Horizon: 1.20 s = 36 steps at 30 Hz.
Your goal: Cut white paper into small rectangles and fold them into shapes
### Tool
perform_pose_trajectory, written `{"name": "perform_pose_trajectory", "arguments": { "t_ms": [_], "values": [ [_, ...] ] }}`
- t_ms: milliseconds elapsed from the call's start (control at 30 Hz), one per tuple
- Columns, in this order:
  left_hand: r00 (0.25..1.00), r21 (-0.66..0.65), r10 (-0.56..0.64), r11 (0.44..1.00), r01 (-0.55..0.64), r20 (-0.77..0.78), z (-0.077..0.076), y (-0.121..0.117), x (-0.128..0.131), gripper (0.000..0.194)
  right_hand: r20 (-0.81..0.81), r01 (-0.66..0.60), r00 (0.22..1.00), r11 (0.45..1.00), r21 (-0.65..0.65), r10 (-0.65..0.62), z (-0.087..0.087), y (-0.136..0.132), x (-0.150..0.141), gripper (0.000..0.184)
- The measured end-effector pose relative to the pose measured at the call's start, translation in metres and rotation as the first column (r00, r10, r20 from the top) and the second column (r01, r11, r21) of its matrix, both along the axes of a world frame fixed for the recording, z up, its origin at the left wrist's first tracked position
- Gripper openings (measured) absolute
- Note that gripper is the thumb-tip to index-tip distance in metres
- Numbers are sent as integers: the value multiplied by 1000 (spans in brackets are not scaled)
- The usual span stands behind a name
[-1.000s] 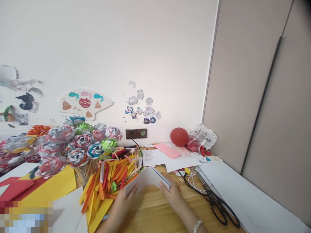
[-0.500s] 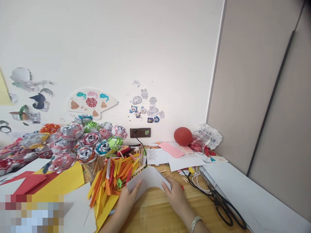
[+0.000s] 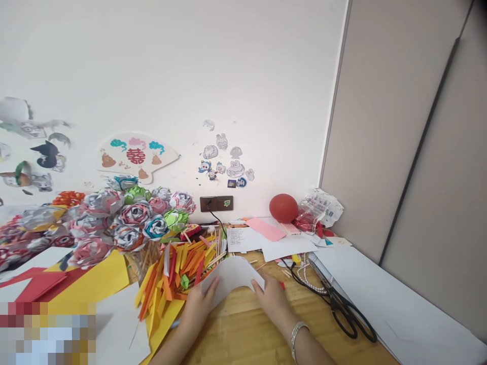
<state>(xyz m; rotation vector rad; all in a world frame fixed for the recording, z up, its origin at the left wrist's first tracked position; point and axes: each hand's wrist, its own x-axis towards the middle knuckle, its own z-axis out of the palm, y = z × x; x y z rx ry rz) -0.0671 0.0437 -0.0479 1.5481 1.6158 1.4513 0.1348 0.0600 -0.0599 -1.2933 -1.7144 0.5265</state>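
A sheet of white paper [image 3: 232,274] arches upward above the wooden table, bent between my two hands. My left hand [image 3: 203,301] pinches its left edge, thumb on the near face and the other fingers hidden behind. On the opposite edge my right hand [image 3: 270,294] grips the same way, a pale bracelet on its wrist. Folded strips of orange and yellow paper [image 3: 175,274] lie in a heap just left of my left hand. To the right of my right hand rest black-handled scissors [image 3: 342,304].
Paper flowers [image 3: 133,218] crowd the left, behind red and yellow sheets [image 3: 102,279]. A red balloon [image 3: 283,208] sits against the wall near a plastic bag [image 3: 319,210]. Beaded string [image 3: 304,279] and a black cable lie near the scissors. A large white sheet [image 3: 395,304] covers the right side.
The arched paper has flattened slightly and its bend looks rounder, with both hands still gripping its edges. The whole view has shifted a little.
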Motion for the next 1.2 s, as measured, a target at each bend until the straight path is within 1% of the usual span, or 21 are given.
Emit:
{"name": "perform_pose_trajectory", "arguments": {
  "t_ms": [67,167,233,300,400,467,567,633,700,800,833,867,900,967,1000,1033,1067,1133,1167,1200],
  "values": [
    [1000,7,5,1000,-5,1,1,0,3,15,56,13,998,1000,1,-13,4,-2,-4,26],
    [1000,31,-8,999,7,8,0,-4,14,23,158,38,987,999,29,-42,11,-12,-18,38],
    [999,44,-35,998,34,13,-2,-9,23,32,221,29,975,998,51,-40,14,-23,-32,46],
    [997,59,-69,996,68,19,-5,-14,29,41,293,31,954,994,102,-60,14,-33,-46,50],
    [986,83,-166,983,165,8,-7,-19,33,49,335,25,939,988,150,-74,12,-42,-61,52],
    [974,81,-225,971,224,13,-7,-21,34,50,343,7,938,990,142,-56,10,-43,-66,53],
    [964,65,-256,966,252,66,-6,-21,36,51,343,-14,939,997,80,-14,8,-42,-68,54],
    [963,28,-242,970,241,115,-6,-21,37,47,331,-48,943,998,44,31,5,-43,-66,55],
    [968,-22,-196,979,202,156,-5,-19,36,43,304,-127,946,991,36,111,3,-43,-61,60],
    [976,-72,-124,988,139,181,-3,-13,28,45,219,-270,940,963,14,260,3,-42,-51,75],
    [975,-82,-117,988,134,187,-1,-11,24,46,167,-297,942,955,7,291,4,-41,-47,75],
    [974,-91,-114,987,133,196,0,-9,19,47,102,-299,950,954,15,296,5,-38,-44,71],
    [972,-96,-113,986,135,206,1,-8,15,48,28,-267,963,963,36,266,6,-34,-41,65],
    [966,-105,-112,985,140,235,4,-7,9,48,-153,-151,975,986,64,159,8,-26,-37,53],
    [962,-114,-110,983,142,252,4,-8,8,47,-246,-116,961,992,45,124,8,-21,-36,49],
    [957,-125,-107,982,145,271,4,-9,7,46,-326,-127,937,992,7,123,7,-17,-35,46],
    [951,-138,-105,979,151,292,4,-11,8,45,-393,-189,906,981,-40,159,6,-13,-34,44],
    [934,-162,-104,973,167,342,3,-13,12,43,-511,-341,825,934,-105,243,3,-9,-35,46],
    [924,-173,-97,970,171,371,3,-13,14,42,-558,-380,790,917,-119,255,1,-8,-36,47],
    [913,-185,-86,968,172,399,2,-12,16,40,-600,-387,762,914,-122,242,-1,-8,-37,48]
  ]
}}
